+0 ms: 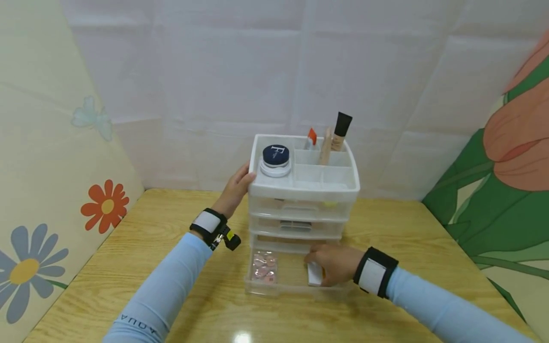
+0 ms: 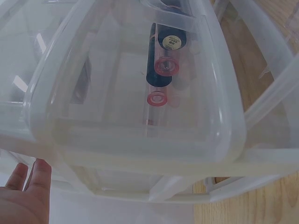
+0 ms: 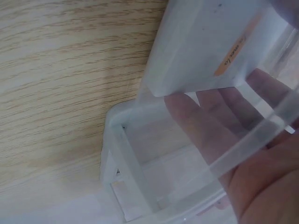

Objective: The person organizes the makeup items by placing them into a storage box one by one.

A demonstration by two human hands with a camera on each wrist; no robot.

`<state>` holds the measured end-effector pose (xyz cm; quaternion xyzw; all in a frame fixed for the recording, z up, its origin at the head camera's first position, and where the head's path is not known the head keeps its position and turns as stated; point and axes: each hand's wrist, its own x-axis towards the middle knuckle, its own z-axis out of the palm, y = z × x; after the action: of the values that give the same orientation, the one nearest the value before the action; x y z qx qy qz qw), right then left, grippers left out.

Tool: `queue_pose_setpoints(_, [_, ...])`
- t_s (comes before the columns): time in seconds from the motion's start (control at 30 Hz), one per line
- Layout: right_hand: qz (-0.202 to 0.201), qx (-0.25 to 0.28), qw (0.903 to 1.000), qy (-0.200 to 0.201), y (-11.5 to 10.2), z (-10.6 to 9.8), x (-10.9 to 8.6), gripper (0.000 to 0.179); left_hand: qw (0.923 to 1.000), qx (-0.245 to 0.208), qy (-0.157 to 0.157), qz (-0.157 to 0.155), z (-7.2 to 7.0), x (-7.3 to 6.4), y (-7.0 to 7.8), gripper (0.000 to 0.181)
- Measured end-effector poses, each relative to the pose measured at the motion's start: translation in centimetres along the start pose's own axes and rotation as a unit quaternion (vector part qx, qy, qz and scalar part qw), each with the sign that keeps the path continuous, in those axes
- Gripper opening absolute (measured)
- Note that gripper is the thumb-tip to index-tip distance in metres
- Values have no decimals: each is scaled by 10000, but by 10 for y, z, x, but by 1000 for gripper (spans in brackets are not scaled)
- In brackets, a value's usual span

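A white plastic drawer organizer [image 1: 304,193] stands on the table, its bottom drawer [image 1: 291,289] pulled out. My left hand [image 1: 235,191] rests against the organizer's left side near the top, fingers fairly straight; in the left wrist view its fingertips touch the frame. Inside the bottom drawer, my right hand [image 1: 336,263] grips a small white box [image 1: 315,274] between thumb and fingers. An orange strip with lettering marks that white box [image 3: 201,51] in the right wrist view. A flat clear pack of pinkish pieces [image 1: 264,267] lies at the drawer's left.
On the organizer's top sit a dark-lidded round compact [image 1: 276,156], a black-capped tube [image 1: 341,125], a beige tube [image 1: 326,146] and an orange-tipped item [image 1: 311,137]. Dark lipstick tubes [image 2: 160,60] show through a side wall. A white cloth [image 1: 214,85] hangs behind the wooden table [image 1: 171,224].
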<state>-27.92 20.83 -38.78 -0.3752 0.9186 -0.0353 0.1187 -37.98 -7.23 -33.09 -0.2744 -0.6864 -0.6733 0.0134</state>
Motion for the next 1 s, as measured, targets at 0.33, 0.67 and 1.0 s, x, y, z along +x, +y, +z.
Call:
queue_pose_setpoints(0.33, [29,62,10000,-62,0,1,0,49,10000,-28,-46,-20,-1,0,0,60])
queue_pose_setpoints(0.67, [90,38,10000,-14,1,3,-1,51,9996,-204,-63,184,-1,1,3,57])
queue_pose_setpoints(1.0, [-81,68,9997,203,-4,1,-9,50,9999,-151,-51,53,1,-1,3,58])
